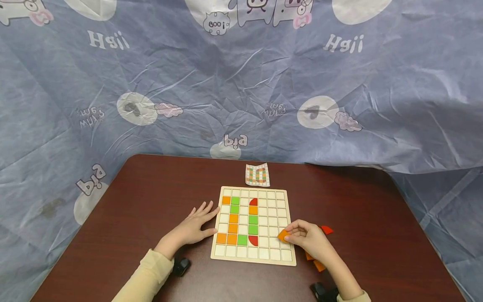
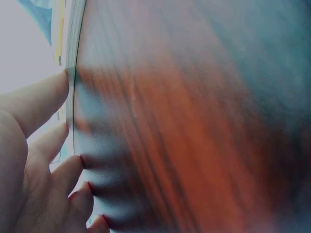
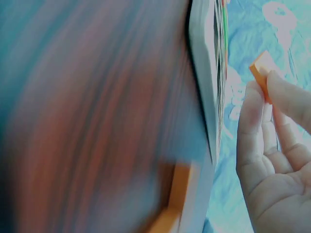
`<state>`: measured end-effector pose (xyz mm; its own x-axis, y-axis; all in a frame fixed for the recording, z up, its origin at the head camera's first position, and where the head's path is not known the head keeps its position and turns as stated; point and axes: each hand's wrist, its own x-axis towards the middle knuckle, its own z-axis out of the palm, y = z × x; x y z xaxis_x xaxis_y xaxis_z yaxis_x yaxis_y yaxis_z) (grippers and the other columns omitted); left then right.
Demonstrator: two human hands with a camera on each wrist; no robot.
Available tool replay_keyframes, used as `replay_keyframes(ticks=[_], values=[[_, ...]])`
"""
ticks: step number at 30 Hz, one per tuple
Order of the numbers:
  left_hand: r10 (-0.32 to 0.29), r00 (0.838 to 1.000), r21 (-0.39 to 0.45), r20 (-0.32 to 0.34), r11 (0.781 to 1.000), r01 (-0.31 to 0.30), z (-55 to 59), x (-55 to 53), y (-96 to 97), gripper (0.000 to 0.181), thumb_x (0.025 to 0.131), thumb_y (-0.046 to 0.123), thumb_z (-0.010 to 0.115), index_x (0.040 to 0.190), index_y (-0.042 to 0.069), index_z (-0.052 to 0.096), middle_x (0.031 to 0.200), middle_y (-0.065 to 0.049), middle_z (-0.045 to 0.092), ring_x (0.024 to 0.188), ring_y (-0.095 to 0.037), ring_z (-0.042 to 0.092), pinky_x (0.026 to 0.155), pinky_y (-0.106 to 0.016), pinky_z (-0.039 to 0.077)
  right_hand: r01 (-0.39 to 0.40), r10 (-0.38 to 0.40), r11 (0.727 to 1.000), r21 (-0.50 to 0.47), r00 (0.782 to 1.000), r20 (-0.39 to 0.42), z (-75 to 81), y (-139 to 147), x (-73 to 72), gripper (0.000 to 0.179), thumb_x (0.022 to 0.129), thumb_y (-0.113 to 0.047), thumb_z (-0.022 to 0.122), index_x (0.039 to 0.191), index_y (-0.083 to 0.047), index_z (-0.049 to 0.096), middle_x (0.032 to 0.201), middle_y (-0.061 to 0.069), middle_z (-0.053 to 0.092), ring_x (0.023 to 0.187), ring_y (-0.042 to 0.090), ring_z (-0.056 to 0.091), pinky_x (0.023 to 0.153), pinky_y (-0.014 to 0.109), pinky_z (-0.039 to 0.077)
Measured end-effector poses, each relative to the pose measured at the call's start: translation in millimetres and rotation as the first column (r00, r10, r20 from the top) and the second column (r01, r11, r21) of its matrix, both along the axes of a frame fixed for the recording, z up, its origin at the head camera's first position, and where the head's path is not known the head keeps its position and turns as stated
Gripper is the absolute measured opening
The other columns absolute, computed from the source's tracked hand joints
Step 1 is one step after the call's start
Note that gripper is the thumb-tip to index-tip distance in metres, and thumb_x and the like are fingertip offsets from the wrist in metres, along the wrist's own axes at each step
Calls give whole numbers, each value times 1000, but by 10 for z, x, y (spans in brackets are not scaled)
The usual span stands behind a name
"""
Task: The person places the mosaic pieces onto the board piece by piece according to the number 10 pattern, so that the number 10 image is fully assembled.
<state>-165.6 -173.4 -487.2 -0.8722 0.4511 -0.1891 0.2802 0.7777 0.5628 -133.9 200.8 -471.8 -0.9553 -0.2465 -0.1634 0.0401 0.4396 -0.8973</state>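
Note:
A pale gridded wooden board (image 1: 274,254) lies on the table, with orange, green and red pieces set in its left and middle columns. My right hand (image 1: 310,240) pinches an orange tile (image 1: 283,235) between thumb and fingers over the board's right side; the right wrist view shows the same orange tile (image 3: 262,73) raised above the board's edge. Fingers spread, my left hand (image 1: 194,226) touches the board's left edge. In the left wrist view its fingertips (image 2: 58,90) meet that edge and the tabletop.
Loose orange tiles (image 1: 319,265) and a red quarter-round piece (image 1: 326,229) lie right of the board, partly behind the right hand. A small printed pattern card (image 1: 257,175) lies beyond the board. A patterned blue cloth (image 1: 234,84) hangs behind the dark table (image 1: 170,180).

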Motion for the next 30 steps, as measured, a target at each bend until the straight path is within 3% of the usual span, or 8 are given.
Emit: replay_keyframes(ticks=[6,16,25,30], values=[[0,1000,4,-3,1000,0,6,-6,0,68,97,34,62,156,20,31,164,-14,17,153,-36,9,122,-59,7,-13,14,1000,23,999,-47,5,-214,-17,21,81,-10,79,98,-1,70,90,10,74,77,11,69,66,20,55],[-2,1000,-2,-4,1000,2,-4,-2,1,68,97,34,62,156,20,31,164,-15,17,153,-37,8,122,-60,8,26,-7,984,179,994,-110,29,-551,-28,9,79,-5,80,82,-9,73,74,-1,72,65,6,63,59,19,50],[-3,1000,-3,-3,1000,3,14,6,8,68,97,34,62,156,20,31,164,-15,17,153,-37,9,122,-60,8,-52,96,965,259,982,-161,33,-638,-35,9,80,-1,77,78,-8,72,70,-3,68,63,5,58,56,18,47],[-8,1000,-4,1,1000,8,13,5,9,68,97,34,62,156,20,31,164,-15,16,153,-37,8,122,-60,7,-27,113,938,345,967,-230,25,-680,-13,15,77,0,79,71,-11,70,72,-6,59,64,3,52,58,17,45]])
